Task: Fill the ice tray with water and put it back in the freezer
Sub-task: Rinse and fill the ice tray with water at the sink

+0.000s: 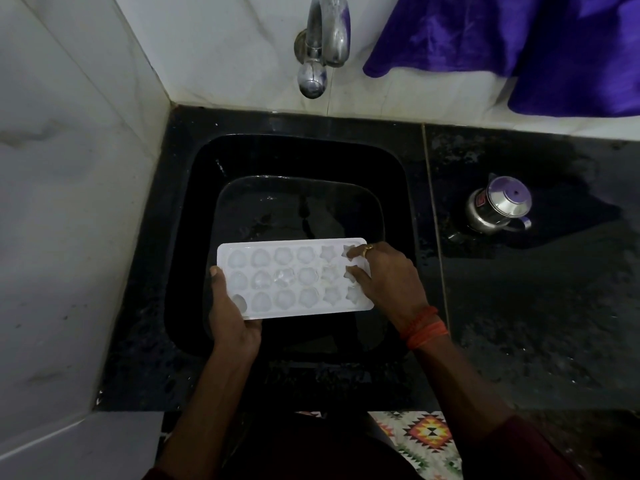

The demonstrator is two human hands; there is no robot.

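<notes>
A white plastic ice tray (294, 279) with round and star-shaped cells hangs level over the black sink (298, 157). My left hand (231, 315) grips its near-left corner from below, thumb on the left rim. My right hand (384, 275) holds the right end, fingertips resting in the star cells. The cells look pale; I cannot tell how much water they hold. The metal tap (323, 46) juts from the back wall above the sink, well beyond the tray, with a thin thread of water falling from it.
A steel lidded pot (498, 206) stands on the wet black counter to the right of the sink. A purple cloth (519, 39) hangs at the back right. White tiled walls close in the left and back. A patterned mat (426, 441) lies on the floor.
</notes>
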